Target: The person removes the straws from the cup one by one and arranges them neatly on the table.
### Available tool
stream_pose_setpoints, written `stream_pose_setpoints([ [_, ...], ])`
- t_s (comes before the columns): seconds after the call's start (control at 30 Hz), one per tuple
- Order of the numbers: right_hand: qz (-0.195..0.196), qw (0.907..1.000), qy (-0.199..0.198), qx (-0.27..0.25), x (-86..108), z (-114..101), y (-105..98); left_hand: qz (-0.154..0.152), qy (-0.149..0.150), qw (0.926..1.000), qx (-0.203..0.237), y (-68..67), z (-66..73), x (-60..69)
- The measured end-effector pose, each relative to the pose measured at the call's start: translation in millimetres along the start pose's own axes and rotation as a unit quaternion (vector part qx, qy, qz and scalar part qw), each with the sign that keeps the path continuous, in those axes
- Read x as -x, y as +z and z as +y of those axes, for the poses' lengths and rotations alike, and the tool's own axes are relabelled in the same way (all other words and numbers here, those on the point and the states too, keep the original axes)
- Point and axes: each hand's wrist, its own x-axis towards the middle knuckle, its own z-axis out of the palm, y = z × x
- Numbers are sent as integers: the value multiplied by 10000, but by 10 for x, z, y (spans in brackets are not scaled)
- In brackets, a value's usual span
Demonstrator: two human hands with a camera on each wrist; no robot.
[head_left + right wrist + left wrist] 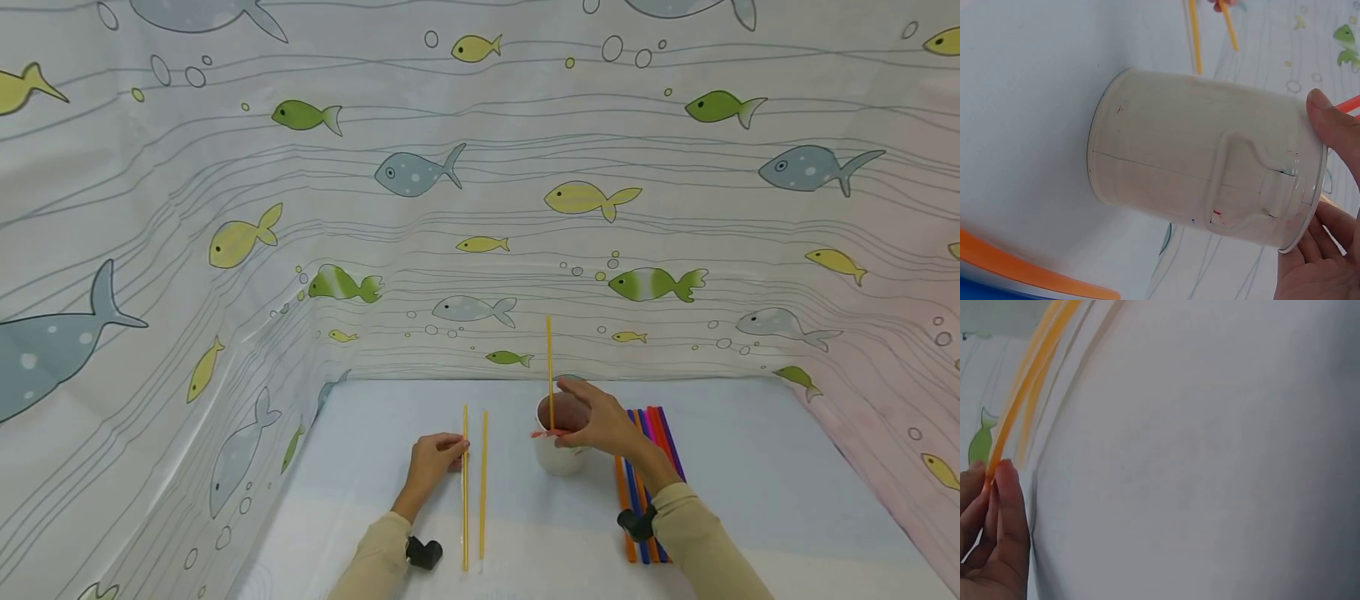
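My left hand (435, 462) pinches a long thin yellow straw-like stick (465, 517) between thumb and fingers, near its upper part; in the left wrist view the fingertips meet on this stick (1032, 375). Just right of it lies a second yellow stick (483, 492). My right hand (600, 421) holds a white cup (558, 458) at its rim, with the thumb on the near side. The cup's moulded handle (1216, 181) shows in the right wrist view. Another yellow stick (550, 358) stands upright at the cup's mouth. Beside the thumb, something red (542, 433) crosses the rim, partly hidden.
Several coloured sticks (636, 492), orange, blue, pink, red and purple, lie side by side under and beside the right forearm. A fish-patterned sheet (480, 275) rises behind and beside the pale table (757, 475). A black wrist device (425, 552) sits on each forearm.
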Motion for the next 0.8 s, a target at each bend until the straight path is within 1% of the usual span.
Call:
stream_pose_setpoints([
  [0.03,-6,10000,-5,-2,0,1,4,-14,30,10000,-31,-1,-5,5],
  [0.17,-20,10000,-3,21,-4,-1,9,0,-57,10000,-14,1,-7,17],
  [0.23,-22,10000,-50,41,-5,-8,6,-21,-28,10000,-32,2,-4,14],
  [0.27,-20,10000,-52,45,-5,-11,4,-13,-67,10000,-16,4,-2,10],
  [0.37,-9,10000,-48,11,-7,-23,-1,-85,-17,10000,-34,1,-1,6],
  [0.43,-17,10000,-27,-12,-6,-30,-1,-145,-21,9999,63,-2,3,8],
  [0.57,-63,10000,25,1,2,-42,4,-188,-128,9995,239,-11,13,26],
  [0.7,-51,10000,51,-13,8,-54,1,-166,-122,9996,168,-25,14,42],
  [0.8,-15,9999,108,-43,12,-53,-1,-157,-47,9998,127,-31,13,48],
])
